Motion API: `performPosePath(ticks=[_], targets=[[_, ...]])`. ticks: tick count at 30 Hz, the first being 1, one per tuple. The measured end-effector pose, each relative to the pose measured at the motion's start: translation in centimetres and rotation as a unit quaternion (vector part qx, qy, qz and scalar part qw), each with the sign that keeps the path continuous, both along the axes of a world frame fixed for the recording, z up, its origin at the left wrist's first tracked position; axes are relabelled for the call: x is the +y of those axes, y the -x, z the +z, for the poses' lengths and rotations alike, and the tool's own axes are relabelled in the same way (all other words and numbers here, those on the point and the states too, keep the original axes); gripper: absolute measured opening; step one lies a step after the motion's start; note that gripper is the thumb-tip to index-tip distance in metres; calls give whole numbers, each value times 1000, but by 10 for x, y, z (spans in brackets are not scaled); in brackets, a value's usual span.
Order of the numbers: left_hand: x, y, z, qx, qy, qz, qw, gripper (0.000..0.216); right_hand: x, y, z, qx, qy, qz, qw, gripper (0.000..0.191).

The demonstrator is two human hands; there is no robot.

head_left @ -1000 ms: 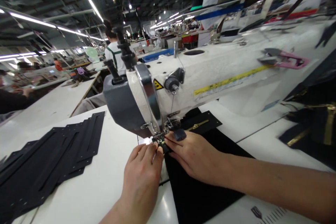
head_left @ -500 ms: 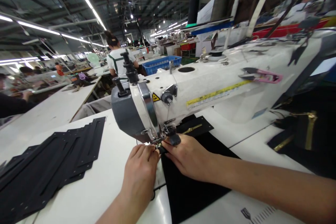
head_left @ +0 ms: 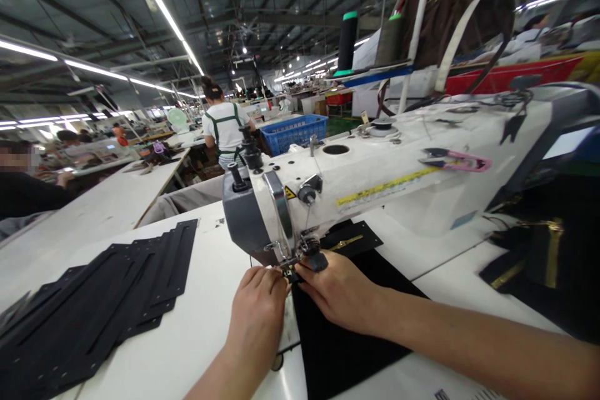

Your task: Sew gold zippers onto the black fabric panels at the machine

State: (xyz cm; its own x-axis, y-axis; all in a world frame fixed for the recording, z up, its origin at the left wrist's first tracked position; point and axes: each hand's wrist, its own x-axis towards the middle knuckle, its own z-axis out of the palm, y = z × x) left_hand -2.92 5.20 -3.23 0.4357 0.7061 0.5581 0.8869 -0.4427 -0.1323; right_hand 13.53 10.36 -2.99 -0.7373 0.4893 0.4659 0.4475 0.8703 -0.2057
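Note:
A white sewing machine (head_left: 300,200) stands in front of me, its presser foot (head_left: 289,272) low over black material. My left hand (head_left: 260,303) is closed just left of the foot, fingertips pinching the edge of the black fabric panel (head_left: 351,350). Right of the foot, my right hand (head_left: 335,284) also pinches this panel, its fingers partly hidden behind the machine's dark knob. The panel runs from under my right hand toward me. Behind it lies a black strip with a gold zipper (head_left: 349,242). The needle point is hard to make out.
A fanned stack of black slotted panels (head_left: 107,306) lies on the left of the white table. Pink-handled thread snips (head_left: 462,161) rest on the machine arm. More black pieces with gold zippers (head_left: 553,256) lie at right. A blue crate (head_left: 295,133) and a person (head_left: 225,122) are beyond.
The camera view has shifted slightly, so the scene sits lower and the machine head farther right. Both hands stay at the presser foot, holding the black panel.

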Motion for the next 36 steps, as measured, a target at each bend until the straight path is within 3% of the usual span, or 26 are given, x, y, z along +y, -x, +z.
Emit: performPosePath(ticks=[2, 5, 7, 9, 13, 16, 19, 21, 23, 25, 28, 31, 33, 36], targets=[[1, 1, 1, -2, 4, 5, 1000, 9, 3, -3, 0, 3, 4, -5, 1000, 19], [0, 4, 6, -12, 14, 7, 1000, 12, -4, -16, 2, -24, -3, -80, 997, 35], [-8, 7, 13, -25, 35, -5, 999, 14, -22, -29, 4, -47, -27, -134, 990, 56], [-22, 9, 20, -40, 64, -24, 997, 15, -47, -44, 2, -62, -82, -130, 986, 65], [-54, 7, 26, -46, 115, -41, 991, 17, -94, -60, -7, -65, -207, -24, 976, 35], [-66, 4, 25, -54, 149, -19, 987, 21, -110, -55, -12, -13, -230, -10, 973, 26], [-68, 1, 26, -82, 157, 10, 984, 23, -109, -47, -2, 78, -186, 33, 979, 28], [-68, -2, 31, -110, 175, 19, 978, 22, -102, -48, 17, 125, -57, 41, 990, 34], [-68, -7, 38, -151, 227, -2, 962, 22, -90, -52, 41, 139, 98, -8, 985, 34], [-67, -10, 44, -205, 241, -24, 948, 23, -78, -59, 61, 128, 143, -21, 981, 33], [-60, -14, 46, -259, 155, -33, 953, 21, -65, -65, 77, 81, 115, 52, 989, 28], [-48, -14, 42, -222, 114, -72, 966, 17, -61, -64, 84, 45, 70, 116, 990, 26], [-40, -14, 39, -171, 103, -87, 976, 10, -61, -63, 87, 34, 36, 134, 990, 26], [-31, -11, 35, -130, 76, -89, 985, 17, -70, -62, 79, 54, -46, 106, 992, 25]])
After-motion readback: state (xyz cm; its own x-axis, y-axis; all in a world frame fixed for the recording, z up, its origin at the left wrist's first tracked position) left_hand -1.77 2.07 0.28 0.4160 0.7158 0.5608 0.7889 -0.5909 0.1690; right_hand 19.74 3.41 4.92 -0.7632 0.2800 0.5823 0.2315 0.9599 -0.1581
